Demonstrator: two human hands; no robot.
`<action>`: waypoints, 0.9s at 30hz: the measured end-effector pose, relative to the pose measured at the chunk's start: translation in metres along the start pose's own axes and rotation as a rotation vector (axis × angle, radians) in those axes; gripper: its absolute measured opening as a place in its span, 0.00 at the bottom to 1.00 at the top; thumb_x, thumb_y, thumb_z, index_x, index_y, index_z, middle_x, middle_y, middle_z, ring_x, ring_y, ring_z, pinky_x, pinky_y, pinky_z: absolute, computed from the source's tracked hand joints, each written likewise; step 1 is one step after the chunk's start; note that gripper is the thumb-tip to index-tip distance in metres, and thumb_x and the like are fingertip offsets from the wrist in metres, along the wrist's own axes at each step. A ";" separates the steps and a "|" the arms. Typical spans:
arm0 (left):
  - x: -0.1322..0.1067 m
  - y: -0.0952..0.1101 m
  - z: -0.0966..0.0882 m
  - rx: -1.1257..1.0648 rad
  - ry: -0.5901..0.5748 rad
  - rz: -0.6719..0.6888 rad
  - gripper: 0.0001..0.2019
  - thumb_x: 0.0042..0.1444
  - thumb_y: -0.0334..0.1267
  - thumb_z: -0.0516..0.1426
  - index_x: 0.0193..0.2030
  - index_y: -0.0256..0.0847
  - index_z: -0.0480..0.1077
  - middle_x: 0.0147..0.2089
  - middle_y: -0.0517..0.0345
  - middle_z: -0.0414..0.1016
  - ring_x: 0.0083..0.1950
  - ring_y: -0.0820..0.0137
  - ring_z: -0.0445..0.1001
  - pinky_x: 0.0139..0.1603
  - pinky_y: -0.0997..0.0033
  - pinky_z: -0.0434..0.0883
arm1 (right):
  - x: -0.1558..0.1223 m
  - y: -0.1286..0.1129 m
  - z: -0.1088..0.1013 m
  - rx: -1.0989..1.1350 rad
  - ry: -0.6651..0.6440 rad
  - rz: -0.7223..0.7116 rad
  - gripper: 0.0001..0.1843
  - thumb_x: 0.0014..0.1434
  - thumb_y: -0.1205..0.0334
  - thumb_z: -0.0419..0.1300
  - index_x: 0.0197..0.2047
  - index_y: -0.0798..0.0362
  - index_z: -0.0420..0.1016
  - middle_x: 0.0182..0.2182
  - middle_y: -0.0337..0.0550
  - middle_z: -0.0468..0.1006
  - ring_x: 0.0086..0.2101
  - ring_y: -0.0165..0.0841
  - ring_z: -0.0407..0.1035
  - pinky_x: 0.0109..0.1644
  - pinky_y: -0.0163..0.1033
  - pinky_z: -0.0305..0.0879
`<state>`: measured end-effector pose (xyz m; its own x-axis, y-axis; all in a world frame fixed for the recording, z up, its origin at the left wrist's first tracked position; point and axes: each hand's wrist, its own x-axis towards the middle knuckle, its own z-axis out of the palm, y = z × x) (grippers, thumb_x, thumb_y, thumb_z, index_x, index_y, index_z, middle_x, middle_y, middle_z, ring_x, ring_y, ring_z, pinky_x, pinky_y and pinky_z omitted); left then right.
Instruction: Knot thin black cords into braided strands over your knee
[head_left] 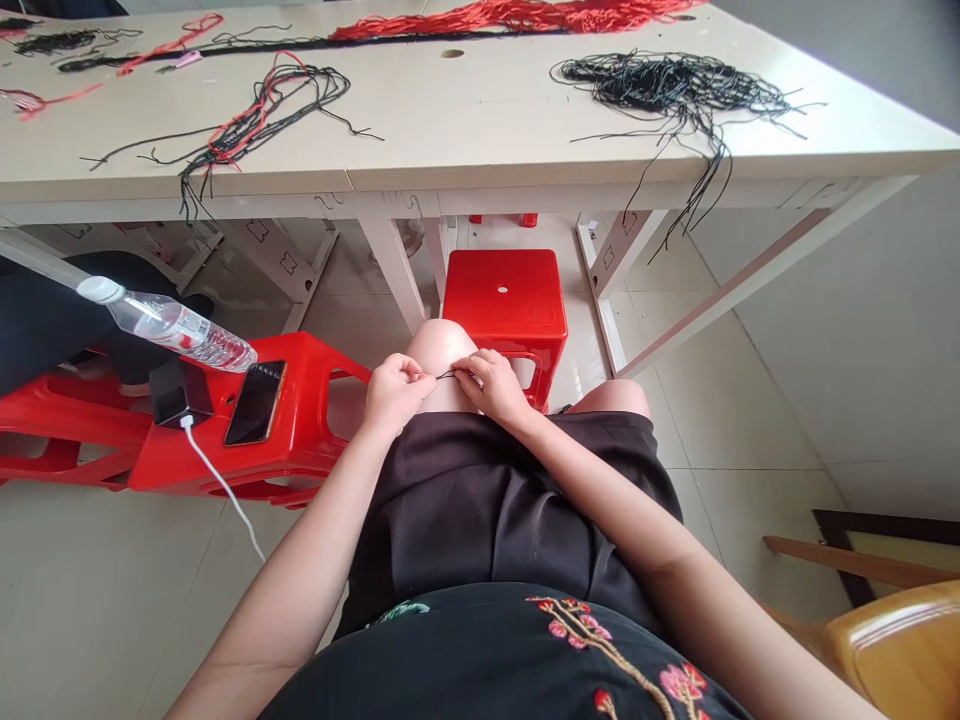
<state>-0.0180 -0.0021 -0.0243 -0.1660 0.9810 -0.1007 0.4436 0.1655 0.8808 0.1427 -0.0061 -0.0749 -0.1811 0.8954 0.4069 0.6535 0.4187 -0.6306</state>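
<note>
Over my knee, my left hand (pixel 396 392) pinches one end of a short stretch of black cord (pixel 445 375). My right hand (pixel 491 383) grips the same cord a little to the right, fingers closed on it. Only the bit between the two hands shows; the rest is hidden by my fingers. On the table ahead lies a tangled bundle of black cords (pixel 652 82), some ends hanging over the front edge. Further left is a looser bunch of black and red cords (pixel 259 115).
A long red cord hank (pixel 495 17) lies at the table's (pixel 465 120) back. One red stool (pixel 504 300) stands under the table. On another at left are a phone (pixel 256 402), a black charger (pixel 180 392) with white cable and a water bottle (pixel 176 328). Someone's dark-clothed leg (pixel 45 320) is beyond.
</note>
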 end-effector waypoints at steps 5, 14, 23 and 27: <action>0.002 -0.003 0.000 -0.043 -0.009 -0.032 0.11 0.34 0.33 0.59 0.26 0.42 0.61 0.19 0.68 0.62 0.20 0.77 0.59 0.22 0.76 0.55 | -0.001 -0.003 -0.001 -0.108 -0.010 -0.017 0.12 0.64 0.61 0.51 0.41 0.52 0.75 0.37 0.46 0.76 0.38 0.37 0.65 0.45 0.42 0.60; 0.002 0.000 -0.001 -0.098 -0.063 -0.086 0.12 0.33 0.32 0.59 0.26 0.43 0.59 0.17 0.71 0.59 0.18 0.77 0.57 0.20 0.77 0.54 | 0.008 -0.015 -0.010 -0.027 -0.117 0.032 0.09 0.61 0.63 0.53 0.38 0.53 0.74 0.38 0.47 0.76 0.40 0.36 0.67 0.46 0.41 0.60; -0.005 -0.001 -0.007 -0.008 -0.069 -0.075 0.11 0.33 0.32 0.59 0.26 0.41 0.61 0.20 0.68 0.63 0.20 0.77 0.59 0.21 0.77 0.56 | -0.006 -0.005 -0.007 0.129 -0.168 0.187 0.06 0.57 0.65 0.55 0.34 0.50 0.73 0.32 0.39 0.79 0.33 0.32 0.71 0.40 0.37 0.64; -0.006 -0.002 -0.007 0.000 -0.080 -0.079 0.11 0.33 0.32 0.59 0.25 0.42 0.61 0.19 0.68 0.62 0.19 0.77 0.59 0.20 0.77 0.55 | -0.004 0.004 -0.008 0.198 -0.160 0.218 0.04 0.56 0.65 0.56 0.33 0.52 0.73 0.30 0.38 0.78 0.30 0.30 0.70 0.38 0.34 0.63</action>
<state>-0.0239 -0.0094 -0.0224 -0.1293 0.9699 -0.2065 0.4320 0.2426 0.8687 0.1520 -0.0096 -0.0735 -0.1757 0.9731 0.1492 0.5371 0.2217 -0.8138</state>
